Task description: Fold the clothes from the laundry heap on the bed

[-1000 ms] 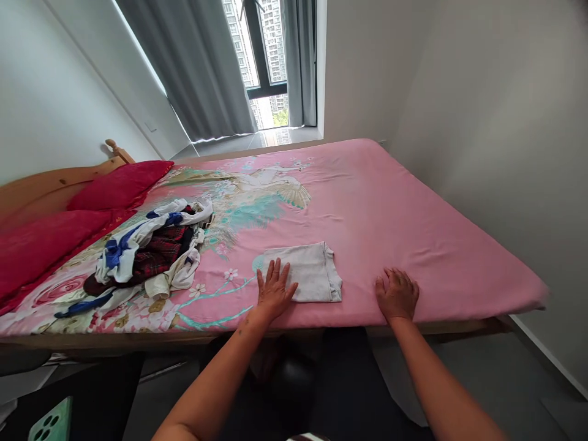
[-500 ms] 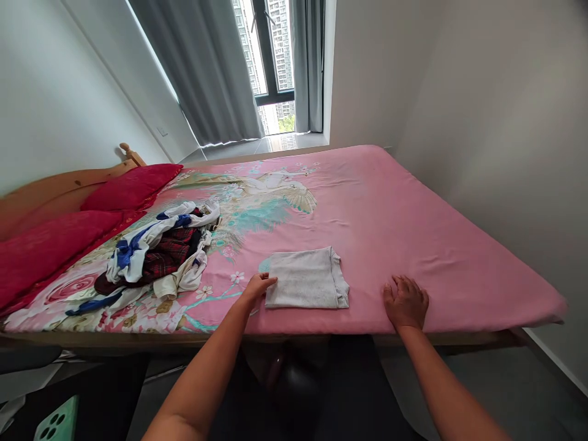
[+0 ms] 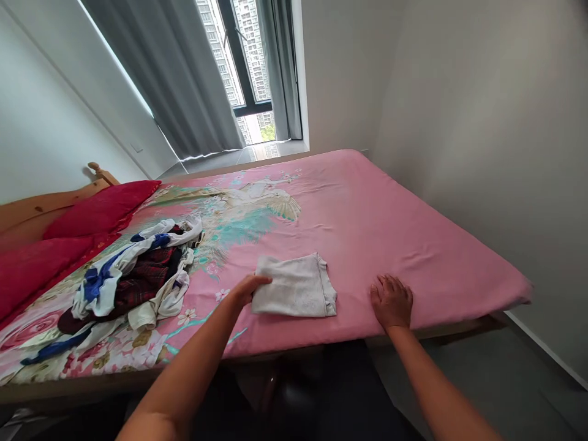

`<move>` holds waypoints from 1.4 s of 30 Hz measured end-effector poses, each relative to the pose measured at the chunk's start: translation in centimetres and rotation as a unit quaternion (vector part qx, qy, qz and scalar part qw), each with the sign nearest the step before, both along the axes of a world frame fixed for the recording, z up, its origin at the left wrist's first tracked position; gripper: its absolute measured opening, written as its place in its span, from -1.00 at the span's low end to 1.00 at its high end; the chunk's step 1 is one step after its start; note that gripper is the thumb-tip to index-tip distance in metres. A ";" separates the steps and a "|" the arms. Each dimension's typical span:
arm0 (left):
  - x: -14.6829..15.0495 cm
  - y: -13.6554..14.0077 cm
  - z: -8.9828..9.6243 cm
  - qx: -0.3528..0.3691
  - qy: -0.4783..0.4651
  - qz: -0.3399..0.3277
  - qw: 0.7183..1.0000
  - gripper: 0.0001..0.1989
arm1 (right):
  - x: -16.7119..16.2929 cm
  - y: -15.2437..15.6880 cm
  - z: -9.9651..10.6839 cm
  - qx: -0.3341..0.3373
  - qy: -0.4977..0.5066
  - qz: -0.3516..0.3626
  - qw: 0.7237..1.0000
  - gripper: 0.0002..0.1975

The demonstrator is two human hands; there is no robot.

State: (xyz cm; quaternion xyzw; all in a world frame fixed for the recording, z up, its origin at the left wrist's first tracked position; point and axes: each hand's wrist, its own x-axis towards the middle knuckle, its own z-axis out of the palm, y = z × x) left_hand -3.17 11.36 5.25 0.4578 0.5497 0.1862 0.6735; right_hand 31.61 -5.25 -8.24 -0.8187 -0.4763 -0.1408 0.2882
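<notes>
A folded light grey shirt (image 3: 296, 286) lies near the front edge of the bed, its ribbed edges toward the right. My left hand (image 3: 248, 289) pinches the shirt's left edge, thumb on top and the other fingers hidden beneath. That edge looks slightly raised. To the right of the shirt, apart from it, my right hand (image 3: 392, 301) rests palm down on the pink sheet (image 3: 367, 233), fingers spread a little and holding nothing.
A loose heap of clothes (image 3: 142, 275), white, blue and red plaid, lies on the left of the bed. Behind it are red pillows (image 3: 103, 208) against a wooden headboard (image 3: 27, 214). A grey curtain (image 3: 169, 79) hangs by the window; a wall stands at the right.
The view has turned and tilted slightly, so the bed appears further left. My left hand has closed further over the shirt's left edge, which lifts a little. My right hand stays on the sheet.
</notes>
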 end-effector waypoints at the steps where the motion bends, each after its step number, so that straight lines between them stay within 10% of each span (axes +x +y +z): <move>1: 0.5 1.1 1.7 0.013 0.006 -0.009 1.000 -0.53 | 0.0 0.0 0.0 0.000 0.002 0.000 1.000 -0.62; 5: 3.8 5.3 11.3 0.179 0.073 -0.140 0.971 -0.44 | 0.1 0.1 -0.1 -0.001 0.006 -0.001 1.000 -0.61; 9: 6.8 6.1 18.8 0.476 0.315 -0.211 0.794 -0.65 | 0.1 0.0 -0.1 -0.003 0.003 0.003 1.000 -0.61; 12: 6.7 4.0 16.9 0.590 0.409 -0.205 0.666 -0.61 | 0.1 0.0 0.0 -0.006 0.002 -0.001 1.000 -0.61; 16: 2.9 -2.4 5.2 0.610 0.408 -0.242 0.635 -0.55 | 0.1 -0.1 0.1 -0.005 0.005 0.001 1.000 -0.61; 21: -2.1 -10.9 -7.0 0.593 0.403 -0.259 0.647 -0.47 | 0.1 -0.2 0.0 -0.004 0.007 0.007 1.000 -0.61; 28: -3.2 -10.6 -6.1 0.543 0.404 -0.175 0.715 -0.23 | 0.2 -0.3 0.1 0.007 0.023 0.007 1.000 -0.60; 33: -6.0 -9.6 -6.3 0.370 0.278 0.005 0.886 -0.28 | -1.5 -1.4 0.6 0.064 0.166 0.027 0.984 -0.59; 36: -7.8 -9.0 -6.1 0.174 0.155 0.078 0.969 -0.44 | -6.6 -3.0 1.5 0.080 0.390 0.100 0.912 -0.56; 42: -8.7 -6.7 -5.0 0.012 0.064 0.036 0.997 -0.56 | -16.9 -4.7 4.3 -0.035 0.728 0.165 0.664 -0.47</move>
